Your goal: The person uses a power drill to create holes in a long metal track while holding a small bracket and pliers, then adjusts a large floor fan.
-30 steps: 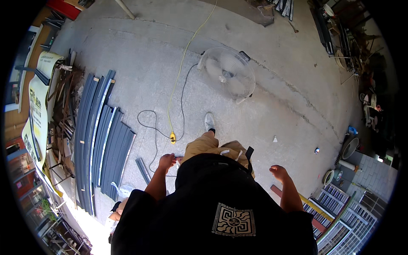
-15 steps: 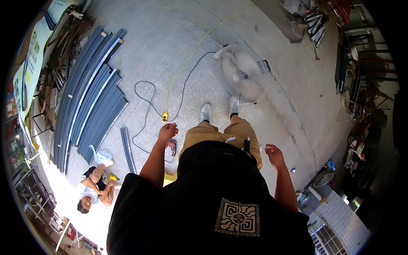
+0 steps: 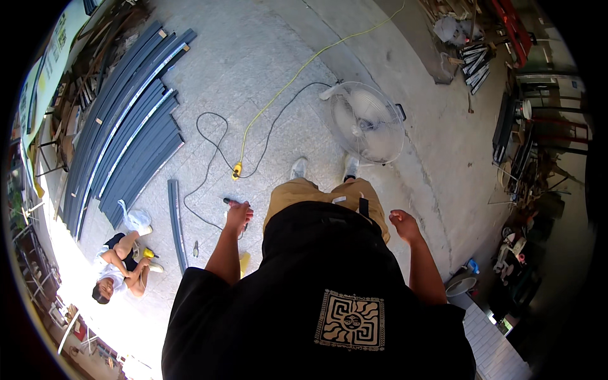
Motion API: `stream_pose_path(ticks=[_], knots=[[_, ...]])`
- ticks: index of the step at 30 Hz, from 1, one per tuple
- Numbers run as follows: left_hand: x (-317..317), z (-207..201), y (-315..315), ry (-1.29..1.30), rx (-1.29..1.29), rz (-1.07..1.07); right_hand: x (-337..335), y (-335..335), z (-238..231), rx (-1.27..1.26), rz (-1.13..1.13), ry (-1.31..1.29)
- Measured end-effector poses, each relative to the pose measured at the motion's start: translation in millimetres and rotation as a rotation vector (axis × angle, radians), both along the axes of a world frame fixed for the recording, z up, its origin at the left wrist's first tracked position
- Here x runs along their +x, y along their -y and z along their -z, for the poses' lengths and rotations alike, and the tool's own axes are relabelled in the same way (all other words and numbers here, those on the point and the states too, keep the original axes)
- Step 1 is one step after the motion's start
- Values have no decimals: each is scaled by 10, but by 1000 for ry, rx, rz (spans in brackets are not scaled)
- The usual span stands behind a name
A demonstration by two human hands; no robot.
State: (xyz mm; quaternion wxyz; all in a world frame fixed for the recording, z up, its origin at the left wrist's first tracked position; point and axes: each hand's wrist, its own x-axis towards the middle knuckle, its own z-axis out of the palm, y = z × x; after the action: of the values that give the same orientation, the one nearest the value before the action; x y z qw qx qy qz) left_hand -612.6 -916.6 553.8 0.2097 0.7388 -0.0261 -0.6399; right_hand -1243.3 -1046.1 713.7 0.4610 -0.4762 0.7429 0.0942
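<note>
My left hand (image 3: 239,216) hangs at my left side, fingers loosely curled, with nothing seen in it. Directly below it on the floor lies a corded power tool (image 3: 229,201), mostly hidden by the hand, so its kind is unclear. My right hand (image 3: 404,226) hangs by my right hip, half curled with a gap between thumb and fingers, empty. In front of my shoes (image 3: 299,168), a large round caged fan (image 3: 367,123) stands on the floor. A yellow socket block (image 3: 237,170) at the end of a yellow cord lies ahead of my left hand.
Dark metal bars (image 3: 130,139) lie in long stacks at the left, with one loose bar (image 3: 177,221) nearer. A person (image 3: 123,263) sits low at the left beside a yellow tool (image 3: 149,253). A dark cable (image 3: 209,168) loops across the floor. Scrap (image 3: 475,66) fills the far right.
The view has shifted, with the fan and the bars sitting differently in it. My left hand has come back and lower, and now covers most of the tool on the floor.
</note>
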Motion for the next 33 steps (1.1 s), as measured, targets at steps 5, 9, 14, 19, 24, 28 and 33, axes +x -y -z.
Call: stream_pose_path(ticks=[5,9,14,19,24,28,33], knots=[[-148,-150,403,-9,-54,-14,-17,119,-45,4,-51,-1],[-352,-272,383,21,-103,-92,-241,193,190,12,-70,112],[-713,-258,44,80,-143,-134,-433,316,322,119,2,194],[-1283,-529,-464,196,-58,-158,-719,628,685,267,-65,302],[-1897,-602,-1043,175,51,-134,-1045,844,960,277,17,311],[-2296,-584,-1495,186,26,-278,-1137,1005,1028,268,18,364],[-2550,-688,-1658,132,61,-365,-990,1080,935,175,-158,296]])
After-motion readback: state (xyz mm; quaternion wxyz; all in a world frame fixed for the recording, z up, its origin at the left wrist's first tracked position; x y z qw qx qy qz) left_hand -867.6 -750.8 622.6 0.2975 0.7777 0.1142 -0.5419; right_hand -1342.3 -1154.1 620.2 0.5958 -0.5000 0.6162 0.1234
